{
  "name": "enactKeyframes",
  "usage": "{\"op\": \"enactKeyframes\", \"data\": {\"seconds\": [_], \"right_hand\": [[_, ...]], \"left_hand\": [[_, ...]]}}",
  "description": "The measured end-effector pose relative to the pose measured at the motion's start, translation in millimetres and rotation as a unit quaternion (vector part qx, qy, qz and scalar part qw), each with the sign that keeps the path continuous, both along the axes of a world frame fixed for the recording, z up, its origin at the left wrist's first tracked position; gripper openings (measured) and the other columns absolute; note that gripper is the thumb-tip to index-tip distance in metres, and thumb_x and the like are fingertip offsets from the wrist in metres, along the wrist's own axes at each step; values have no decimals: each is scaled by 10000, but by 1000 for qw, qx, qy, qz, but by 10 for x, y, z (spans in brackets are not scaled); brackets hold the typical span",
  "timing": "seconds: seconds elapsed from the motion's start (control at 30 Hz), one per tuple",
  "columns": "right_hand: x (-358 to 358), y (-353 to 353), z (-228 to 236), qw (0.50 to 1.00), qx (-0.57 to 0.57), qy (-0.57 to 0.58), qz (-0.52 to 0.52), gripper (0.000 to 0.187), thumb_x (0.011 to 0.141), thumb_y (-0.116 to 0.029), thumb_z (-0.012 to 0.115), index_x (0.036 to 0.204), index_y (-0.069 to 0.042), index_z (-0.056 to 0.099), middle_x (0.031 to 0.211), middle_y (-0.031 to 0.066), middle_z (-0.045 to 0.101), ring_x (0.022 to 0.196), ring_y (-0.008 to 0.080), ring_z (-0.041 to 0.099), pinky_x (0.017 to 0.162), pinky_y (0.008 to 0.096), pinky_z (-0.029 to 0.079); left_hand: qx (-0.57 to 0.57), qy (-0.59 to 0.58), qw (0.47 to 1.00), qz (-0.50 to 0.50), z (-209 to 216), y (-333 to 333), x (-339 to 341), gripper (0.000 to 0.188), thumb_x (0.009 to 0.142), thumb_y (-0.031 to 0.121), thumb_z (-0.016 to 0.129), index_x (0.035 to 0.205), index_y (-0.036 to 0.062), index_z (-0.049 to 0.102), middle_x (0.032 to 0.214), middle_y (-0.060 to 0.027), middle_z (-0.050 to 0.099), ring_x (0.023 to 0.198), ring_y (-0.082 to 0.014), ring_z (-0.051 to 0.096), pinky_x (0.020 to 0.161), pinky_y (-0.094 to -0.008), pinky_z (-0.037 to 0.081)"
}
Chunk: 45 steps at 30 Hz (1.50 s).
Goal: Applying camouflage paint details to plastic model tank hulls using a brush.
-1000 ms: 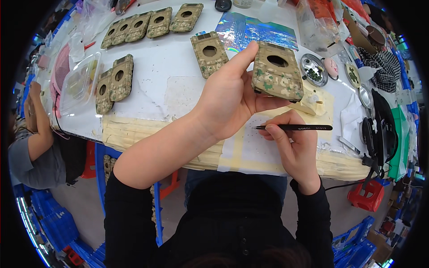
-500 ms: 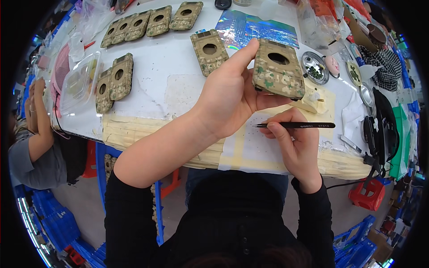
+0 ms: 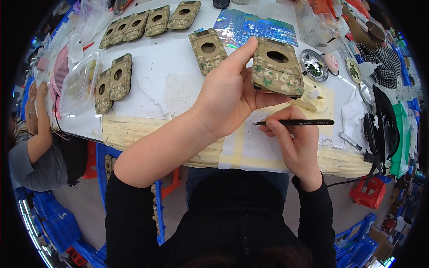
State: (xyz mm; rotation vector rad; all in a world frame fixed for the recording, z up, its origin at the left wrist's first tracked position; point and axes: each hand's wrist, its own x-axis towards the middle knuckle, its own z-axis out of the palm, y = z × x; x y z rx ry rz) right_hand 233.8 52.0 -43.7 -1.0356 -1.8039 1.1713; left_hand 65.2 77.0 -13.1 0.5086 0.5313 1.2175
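My left hand (image 3: pixel 232 91) grips a camouflage model tank hull (image 3: pixel 278 73) with a round hole in its top, holding it raised over the table. Just below it, my right hand (image 3: pixel 292 138) pinches black tweezers (image 3: pixel 306 122), their tips pointing left over a white sheet (image 3: pixel 250 149) dotted with tiny dark specks. Beyond my left hand lies another camouflage tank hull (image 3: pixel 208 50). A round metal dish (image 3: pixel 314 65) with small dark green pieces sits to the right of the held hull. A yellowish block (image 3: pixel 313 98) with a small peg is partly hidden behind my hands.
Several more tank hulls (image 3: pixel 136 25) line the far left, with a pair (image 3: pixel 119 77) nearer. A clear plastic tub (image 3: pixel 80 85) stands at the left, a shiny holographic sheet (image 3: pixel 254 27) at the back. Loose tweezers (image 3: pixel 351 141) lie at right. Another person's arm (image 3: pixel 38 120) shows far left.
Both hands keep their holds. The tweezers have tipped slightly, their rear end rising a little. The whole view has shifted very slightly.
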Motion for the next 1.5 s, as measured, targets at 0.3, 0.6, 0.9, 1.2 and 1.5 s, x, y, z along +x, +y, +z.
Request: {"op": "enactKeyframes", "data": {"seconds": [0.3,0.6,0.9,1.2,1.5], "right_hand": [[21,3,4,1000,6,-17,5,93,846,-89,625,837,-6,583,701,67,622,628,133,592,573,244,446],[35,-8,20,999,-25,21,-4,104,868,-81,597,838,13,565,711,75,635,678,127,633,613,229,486],[247,-26,237,985,-24,155,-68,133,921,-97,519,903,34,506,788,125,611,707,171,644,630,254,521],[301,100,627,955,220,193,-55,201,926,-176,514,894,22,503,822,155,609,730,182,585,667,273,473],[71,215,595,959,164,231,8,113,911,-74,523,927,38,517,927,152,603,963,254,603,867,343,461]], "left_hand": [[0,13,1000,4,5,-5,5,545,976,371,269,1270,-73,386,1131,-254,550,983,-327,609,812,-345,552],[-1,8,1000,5,5,1,4,542,976,373,270,1268,-67,391,1121,-253,554,970,-319,616,799,-340,557],[-9,6,1000,7,2,-5,6,538,975,379,282,1256,-64,400,1098,-250,562,942,-305,625,784,-330,562],[-47,-34,997,-56,57,-24,9,524,965,391,322,1257,-34,414,1065,-239,579,845,-277,644,732,-310,562],[-75,-31,995,-63,83,-51,34,490,957,405,348,1223,8,456,1054,-158,603,807,-270,653,711,-312,565]]}}
